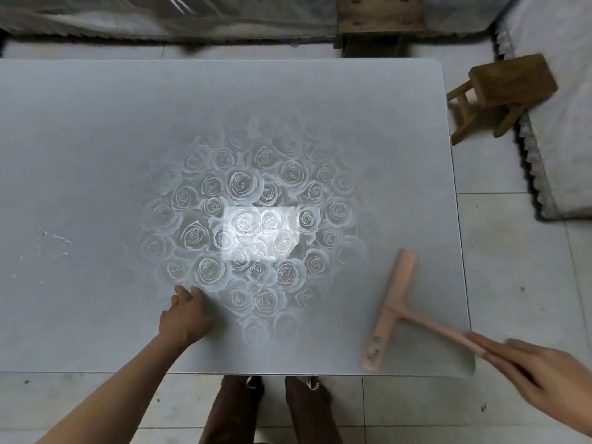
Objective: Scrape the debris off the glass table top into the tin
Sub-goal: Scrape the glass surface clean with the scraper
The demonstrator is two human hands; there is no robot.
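- The left hand (pixel 185 315) rests on the table (pixel 96 123) near the middle of its near edge, fingers loosely curled, tips on the glass, gripping nothing. It looks like a brace: it steadies the body while the other arm works.
- The right hand (pixel 541 376) sits past the table's near right corner, out over the floor (pixel 512 251). Its fingers are closed around the end of the scraper (pixel 394 310) handle. It is blurred, so the exact grip is hard to read.
- The scraper is a pink T-shaped tool. Its long blade bar lies on the glass near the right edge, running from close to the near edge up toward the far side; the handle slants off toward the near right corner into the hand.
- Holding it by the far end of the handle gives reach, which the job seems to need.
- The debris (pixel 48 245), small white flecks and smears, lies by the table's left edge, about midway along it. That is well apart from the blade, across the whole rose pattern in the middle.
- No tin shows anywhere in view, so I cannot say where the scrapings are meant to go.
- A wooden stool (pixel 503 91) stands on the floor beyond the far right corner, clear of the work.
- My reading: scraping has not reached the flecks yet, and the blade must cross to the left side first.
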